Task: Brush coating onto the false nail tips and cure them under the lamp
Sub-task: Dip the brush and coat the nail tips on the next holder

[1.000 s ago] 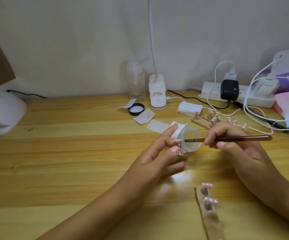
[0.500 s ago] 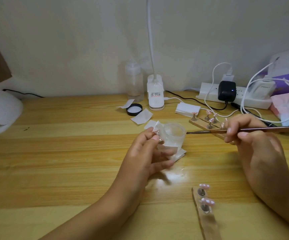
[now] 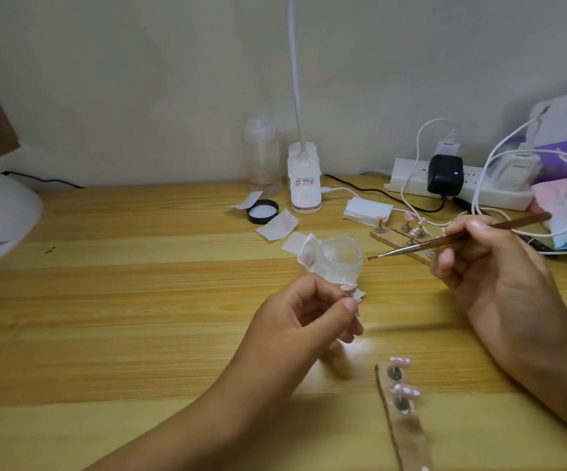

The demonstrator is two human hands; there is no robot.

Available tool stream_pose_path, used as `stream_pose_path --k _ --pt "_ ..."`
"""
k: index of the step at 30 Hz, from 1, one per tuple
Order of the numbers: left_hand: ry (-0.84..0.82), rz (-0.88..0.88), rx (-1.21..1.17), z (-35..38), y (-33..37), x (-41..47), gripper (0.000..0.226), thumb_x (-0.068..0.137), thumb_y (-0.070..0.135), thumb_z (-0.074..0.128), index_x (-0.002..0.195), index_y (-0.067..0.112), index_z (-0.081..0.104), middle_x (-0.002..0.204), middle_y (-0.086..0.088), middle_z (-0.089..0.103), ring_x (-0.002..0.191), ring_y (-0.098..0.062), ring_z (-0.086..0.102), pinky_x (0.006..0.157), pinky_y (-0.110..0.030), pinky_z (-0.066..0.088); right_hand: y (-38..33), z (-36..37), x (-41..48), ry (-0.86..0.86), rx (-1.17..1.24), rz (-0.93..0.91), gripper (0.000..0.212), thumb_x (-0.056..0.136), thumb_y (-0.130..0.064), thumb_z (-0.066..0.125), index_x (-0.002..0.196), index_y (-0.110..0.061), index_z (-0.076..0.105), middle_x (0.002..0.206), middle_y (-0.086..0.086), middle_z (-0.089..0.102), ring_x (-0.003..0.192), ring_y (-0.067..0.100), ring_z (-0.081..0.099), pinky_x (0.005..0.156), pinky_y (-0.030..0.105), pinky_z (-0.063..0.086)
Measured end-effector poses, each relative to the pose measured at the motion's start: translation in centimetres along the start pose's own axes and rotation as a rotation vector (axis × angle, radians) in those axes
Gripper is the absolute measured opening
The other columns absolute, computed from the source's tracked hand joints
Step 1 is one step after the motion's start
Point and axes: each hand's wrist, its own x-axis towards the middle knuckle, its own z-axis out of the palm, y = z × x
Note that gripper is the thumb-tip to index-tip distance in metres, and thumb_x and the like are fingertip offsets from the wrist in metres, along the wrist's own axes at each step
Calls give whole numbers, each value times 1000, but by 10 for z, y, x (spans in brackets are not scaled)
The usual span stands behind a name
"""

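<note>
The left hand [image 3: 306,321] pinches a false nail tip [image 3: 349,287] just in front of the jar [image 3: 340,263]. The right hand [image 3: 486,266] grips the brush [image 3: 411,248], its bristles beside the jar rim and possibly loaded. Recommended: steady the tip and apply thin, even strokes.

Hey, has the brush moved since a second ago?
Yes: the brush drew back rightward; its tip, earlier at the clear jar, now sits just right of it.
</note>
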Motion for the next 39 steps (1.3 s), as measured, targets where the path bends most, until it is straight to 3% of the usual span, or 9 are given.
stream_pose_path --k 4,8,22,28,33,39 --pt "1 2 4 0 0 1 10 79 27 68 80 36 73 77 8 71 70 -2 64 63 -14 48 -2 1 0 -56 50 34 29 86 -10 50 76 -25 72 76 -7 65 65 6 60 65 18 52" --pt "-13 28 49 0 0 1 8 80 29 70 83 34 74 78 16 69 68 1 58 65 -14 47 -1 3 -2 -61 50 77 21 85 -15 55 76 -24 71 73 -5 63 64 6 60 60 18 52" --pt "-18 44 93 0 1 0 6 79 28 70 80 33 74 73 15 64 67 0 55 63 -12 43 -4 9 -11 -88 -128 64 9 83 -18 57 79 -22 64 65 3 62 58 13 61 55 20 52" --pt "-33 50 127 -2 3 -1 19 88 12 71 80 29 74 74 15 66 69 1 57 64 -11 45 -3 8 -11 -84 -182 26 6 83 -19 57 87 -19 61 71 2 63 62 13 63 59 21 54" --pt "-29 48 145 -2 3 -1 14 87 14 72 82 27 75 78 10 69 72 -3 59 67 -17 51 -1 9 -10 -36 -202 -24 6 85 -19 65 86 -18 60 70 -1 63 60 12 62 58 19 52" --pt "-12 41 157 -1 0 -1 9 84 16 73 82 25 75 76 5 67 70 -7 60 68 -40 58 -3 7 -10 -12 -145 -41 7 89 -16 60 84 -21 60 69 -4 62 59 9 61 57 18 52"
